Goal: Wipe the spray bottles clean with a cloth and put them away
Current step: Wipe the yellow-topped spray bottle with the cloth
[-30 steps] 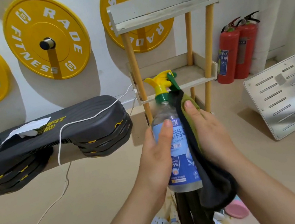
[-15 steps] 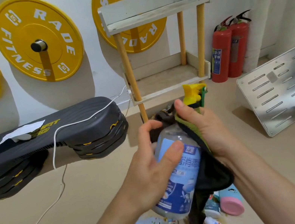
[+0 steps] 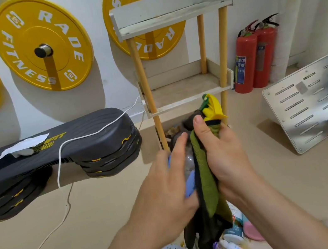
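Note:
A clear spray bottle [image 3: 188, 161] with a blue label and a yellow-green trigger head sits tilted away from me between both hands. My left hand [image 3: 168, 191] grips its body from the left. My right hand [image 3: 223, 153] presses a green and black cloth [image 3: 209, 193] against the bottle's right side and neck, thumb near the trigger. Most of the bottle is hidden by hands and cloth. The cloth's loose end hangs down. A two-tier wooden shelf rack [image 3: 183, 92] stands behind, against the wall.
Several small bottles and containers [image 3: 232, 244] lie on the floor below my hands. A black step platform [image 3: 58, 151] with a white cable stands left. Two red fire extinguishers [image 3: 256, 55] and a slotted metal plate [image 3: 312, 102] are right. Yellow weight plates hang on the wall.
The bottle went from upright to tilted away from me. My right hand slid the cloth up toward the neck, and both hands now cover most of the label.

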Demonstrator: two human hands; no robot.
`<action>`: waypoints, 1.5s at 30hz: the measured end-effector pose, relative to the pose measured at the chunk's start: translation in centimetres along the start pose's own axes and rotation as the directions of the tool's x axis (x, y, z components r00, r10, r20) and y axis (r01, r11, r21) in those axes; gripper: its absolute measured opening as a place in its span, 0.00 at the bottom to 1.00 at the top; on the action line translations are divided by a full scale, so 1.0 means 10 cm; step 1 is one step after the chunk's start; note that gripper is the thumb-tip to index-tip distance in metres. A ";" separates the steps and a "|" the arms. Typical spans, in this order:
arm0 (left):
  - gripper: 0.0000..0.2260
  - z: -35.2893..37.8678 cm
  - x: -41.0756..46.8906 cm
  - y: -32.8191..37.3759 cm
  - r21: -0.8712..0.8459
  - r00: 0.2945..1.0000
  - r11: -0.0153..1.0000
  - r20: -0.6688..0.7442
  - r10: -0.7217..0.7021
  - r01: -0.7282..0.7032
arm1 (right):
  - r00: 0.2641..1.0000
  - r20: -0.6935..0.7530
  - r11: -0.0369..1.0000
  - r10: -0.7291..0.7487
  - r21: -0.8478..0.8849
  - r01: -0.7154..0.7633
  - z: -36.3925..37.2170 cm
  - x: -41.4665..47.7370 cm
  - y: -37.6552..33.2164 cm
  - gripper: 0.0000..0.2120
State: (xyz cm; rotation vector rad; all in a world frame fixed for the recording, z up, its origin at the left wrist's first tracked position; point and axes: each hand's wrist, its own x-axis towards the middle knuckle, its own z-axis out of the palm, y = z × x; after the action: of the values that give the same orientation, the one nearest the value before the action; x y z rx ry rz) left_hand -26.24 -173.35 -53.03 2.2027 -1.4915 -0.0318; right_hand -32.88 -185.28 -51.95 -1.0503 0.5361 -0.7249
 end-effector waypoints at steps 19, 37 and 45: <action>0.45 -0.12 0.09 -0.19 -0.360 0.900 0.862 -0.112 -0.421 0.358 | 0.989 0.018 0.974 0.145 -0.178 -0.140 -0.15 0.08 0.18 0.16; 0.43 -0.24 -0.02 -0.02 0.353 0.988 0.931 0.079 -0.130 0.094 | 0.816 0.113 0.359 -0.567 -0.857 0.369 -0.39 0.19 -0.12 0.17; 0.41 -0.19 -0.02 -0.13 0.196 0.951 0.972 0.251 -0.178 0.130 | 0.981 -0.196 0.913 -0.009 -0.401 -0.072 -0.44 0.33 -0.30 0.26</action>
State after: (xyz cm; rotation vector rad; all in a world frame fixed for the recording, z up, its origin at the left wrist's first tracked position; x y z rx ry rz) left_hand -24.68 -172.04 -51.88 2.5397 -1.5052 -0.2673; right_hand -34.67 -191.22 -51.18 -1.3617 0.8994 -0.7063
